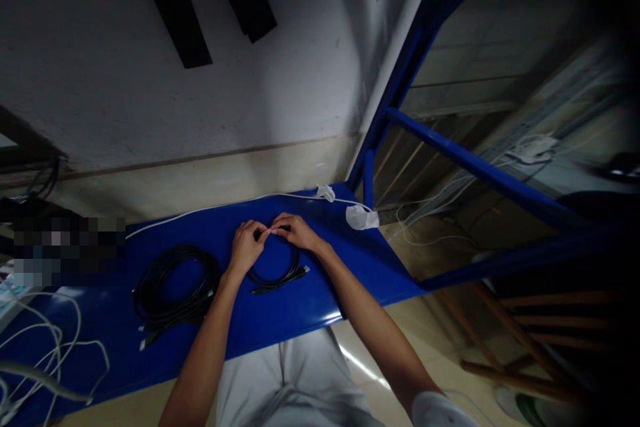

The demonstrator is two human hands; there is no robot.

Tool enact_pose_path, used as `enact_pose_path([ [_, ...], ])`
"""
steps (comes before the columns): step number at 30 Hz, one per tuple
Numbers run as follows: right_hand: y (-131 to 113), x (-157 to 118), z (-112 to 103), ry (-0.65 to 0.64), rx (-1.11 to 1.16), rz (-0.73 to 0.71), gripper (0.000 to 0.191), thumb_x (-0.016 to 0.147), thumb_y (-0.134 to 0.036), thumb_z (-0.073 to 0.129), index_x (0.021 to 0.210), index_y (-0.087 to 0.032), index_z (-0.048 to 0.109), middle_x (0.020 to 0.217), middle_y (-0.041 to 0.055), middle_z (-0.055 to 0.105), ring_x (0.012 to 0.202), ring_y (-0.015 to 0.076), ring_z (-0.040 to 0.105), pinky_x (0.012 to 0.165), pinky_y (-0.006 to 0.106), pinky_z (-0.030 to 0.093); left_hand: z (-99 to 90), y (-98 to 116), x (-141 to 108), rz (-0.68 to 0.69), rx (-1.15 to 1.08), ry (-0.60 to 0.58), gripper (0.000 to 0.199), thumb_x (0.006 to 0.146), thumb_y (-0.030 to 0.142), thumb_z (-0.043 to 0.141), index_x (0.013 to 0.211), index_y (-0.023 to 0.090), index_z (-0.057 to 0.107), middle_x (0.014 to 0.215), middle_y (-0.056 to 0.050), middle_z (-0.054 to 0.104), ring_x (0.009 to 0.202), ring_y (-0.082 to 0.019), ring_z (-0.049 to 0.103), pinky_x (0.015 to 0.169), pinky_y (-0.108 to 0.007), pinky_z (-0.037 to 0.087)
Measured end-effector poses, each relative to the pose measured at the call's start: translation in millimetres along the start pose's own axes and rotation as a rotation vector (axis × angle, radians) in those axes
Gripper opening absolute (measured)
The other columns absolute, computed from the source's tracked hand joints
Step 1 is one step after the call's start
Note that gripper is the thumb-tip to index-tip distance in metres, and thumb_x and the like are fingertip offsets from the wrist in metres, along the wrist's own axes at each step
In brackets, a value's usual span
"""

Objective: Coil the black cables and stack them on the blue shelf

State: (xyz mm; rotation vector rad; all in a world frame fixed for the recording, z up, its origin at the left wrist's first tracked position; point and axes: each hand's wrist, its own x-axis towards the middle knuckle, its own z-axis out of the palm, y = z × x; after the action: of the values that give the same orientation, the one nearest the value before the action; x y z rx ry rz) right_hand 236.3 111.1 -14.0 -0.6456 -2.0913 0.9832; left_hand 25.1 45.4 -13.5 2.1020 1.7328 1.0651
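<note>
On the blue table, a small coil of black cable (274, 282) lies with its connector ends toward the table's front edge. My left hand (247, 245) and my right hand (295, 232) meet at the far side of this coil, fingertips pinched together and touching. Whatever the fingertips hold is too small to make out; the black cable runs up under both hands. Left of my left hand rests a larger bundle of coiled black cables (173, 287), with several connector ends sticking out at its front.
Crumpled white pieces (362, 217) lie at the table's right end near a white cord (200, 209) along the back. Tangled white cables (55, 347) cover the left end. A blue metal frame (470, 160) rises at the right, above a wooden chair (530, 340).
</note>
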Motion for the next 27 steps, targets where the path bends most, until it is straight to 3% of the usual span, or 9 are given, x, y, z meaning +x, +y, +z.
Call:
enact_pose_path([
  [17,0.4,1.1,-0.6,0.026,-0.013,0.052,0.015,0.103,-0.03,0.07,0.1,-0.018,0.078,0.099,0.0079,0.078,0.09,0.0208,0.071,0.085,0.032,0.054,-0.3,3.4,-1.1,0.056,0.034,-0.039,0.008,0.103,0.026,0.063,0.096,0.025,0.068,0.1,-0.007,0.073,0.102,-0.028,0.068,0.096,-0.044,0.05],
  [27,-1.1,0.6,1.7,0.037,-0.032,0.042,0.011,0.102,-0.026,0.069,0.104,-0.019,0.077,0.103,0.0075,0.077,0.093,0.021,0.071,0.085,0.031,0.053,-4.5,9.5,-1.1,0.099,-0.02,-0.047,0.009,0.103,0.032,0.067,0.098,0.026,0.071,0.102,-0.006,0.076,0.103,-0.027,0.068,0.099,-0.043,0.05],
])
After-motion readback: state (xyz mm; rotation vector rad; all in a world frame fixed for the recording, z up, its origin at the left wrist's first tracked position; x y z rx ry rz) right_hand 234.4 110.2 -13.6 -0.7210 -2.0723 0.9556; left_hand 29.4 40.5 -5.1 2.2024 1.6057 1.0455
